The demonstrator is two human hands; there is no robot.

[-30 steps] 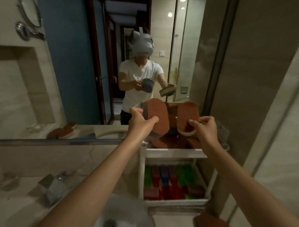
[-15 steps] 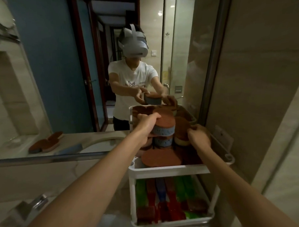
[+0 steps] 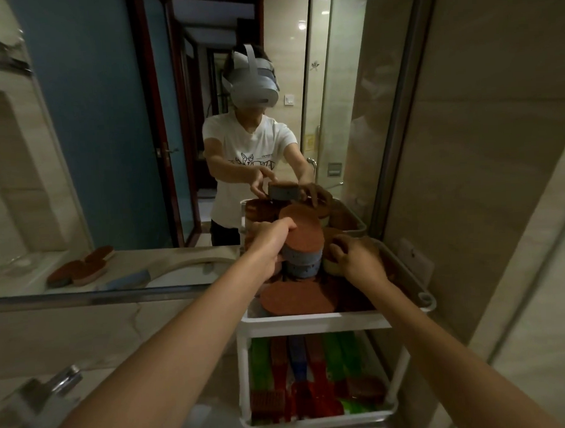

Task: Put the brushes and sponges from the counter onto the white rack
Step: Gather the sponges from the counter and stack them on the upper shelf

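The white rack [image 3: 315,320] stands to the right of the sink. Its top tray holds several brown-topped sponges. My left hand [image 3: 269,246] grips a blue sponge with a brown top [image 3: 303,237], which rests on another blue sponge [image 3: 303,268] in the tray. My right hand [image 3: 357,259] holds a beige sponge with a brown top [image 3: 331,241] just to the right of that stack. A flat brown sponge [image 3: 296,298] lies at the tray's front. The lower tray holds several green, red and blue brushes [image 3: 314,384].
A mirror [image 3: 109,140] fills the wall ahead; it shows a person, and two sponges [image 3: 82,266] and a blue brush [image 3: 127,280] on the counter. A chrome faucet [image 3: 43,399] stands at lower left. A beige wall [image 3: 483,172] flanks the rack's right side.
Both hands have come down from above the rack into the top tray. The blue sponge, held upright before, now lies flat on the stack; the view has moved nearer.
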